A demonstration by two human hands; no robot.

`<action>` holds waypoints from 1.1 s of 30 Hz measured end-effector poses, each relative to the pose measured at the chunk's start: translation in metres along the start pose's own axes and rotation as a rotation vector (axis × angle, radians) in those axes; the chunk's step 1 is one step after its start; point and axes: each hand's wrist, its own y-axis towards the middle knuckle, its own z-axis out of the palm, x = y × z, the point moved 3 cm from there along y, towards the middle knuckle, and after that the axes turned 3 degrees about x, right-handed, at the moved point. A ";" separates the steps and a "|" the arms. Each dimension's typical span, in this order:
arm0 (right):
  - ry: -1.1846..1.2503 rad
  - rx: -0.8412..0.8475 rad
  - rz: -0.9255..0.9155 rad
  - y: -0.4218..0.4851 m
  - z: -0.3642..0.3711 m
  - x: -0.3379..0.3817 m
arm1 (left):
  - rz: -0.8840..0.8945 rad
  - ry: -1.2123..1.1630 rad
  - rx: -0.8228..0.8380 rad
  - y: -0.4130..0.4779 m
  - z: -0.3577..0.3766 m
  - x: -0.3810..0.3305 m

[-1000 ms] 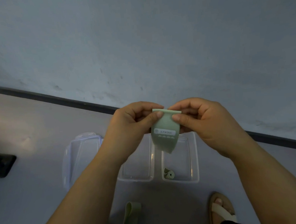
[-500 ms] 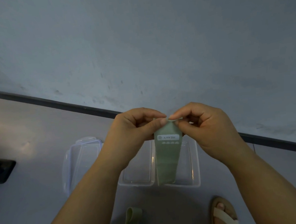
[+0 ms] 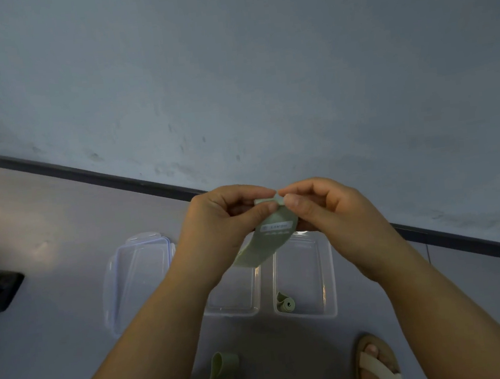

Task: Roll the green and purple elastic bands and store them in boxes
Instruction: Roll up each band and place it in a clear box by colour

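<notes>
Item: green elastic band, held in the air over the boxes. Its top end is pinched by the left hand and the right hand, thumbs and forefingers meeting at the edge. A small fold or first turn shows there. The rest hangs slack below the hands, white label facing the camera.

Step, as judged: start of the roll, with most of the length unwound. The next move calls for turning the pinched end over on itself, tight and square, while the loose tail feeds up. A slack first turn would likely spring open.

Below the right hand: clear box, open, holding one rolled green band at its near end.

Below the left hand: second clear box, open. Nothing is visible in the part that shows; the forearm hides its far end.

Left of the left hand: clear lid with clips, flat on the floor.

Nearer than both hands: unrolled green band on the floor; sandalled foot.

Purple bands: none in view.
</notes>
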 end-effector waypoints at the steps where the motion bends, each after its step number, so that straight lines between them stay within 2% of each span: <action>1: -0.005 -0.009 0.004 0.000 0.001 0.000 | 0.004 0.002 0.000 0.000 0.000 -0.001; 7: 0.040 -0.057 0.008 0.004 0.000 -0.001 | -0.001 -0.029 0.022 0.000 0.002 -0.003; 12: 0.059 -0.067 0.023 0.003 -0.002 -0.002 | -0.085 -0.128 0.069 0.001 0.004 0.001; 17: 0.064 -0.060 0.042 0.004 -0.002 -0.003 | -0.156 -0.083 0.143 0.001 0.003 0.004; 33: 0.083 -0.038 0.053 0.002 -0.003 0.000 | -0.105 -0.161 0.163 0.001 0.003 0.003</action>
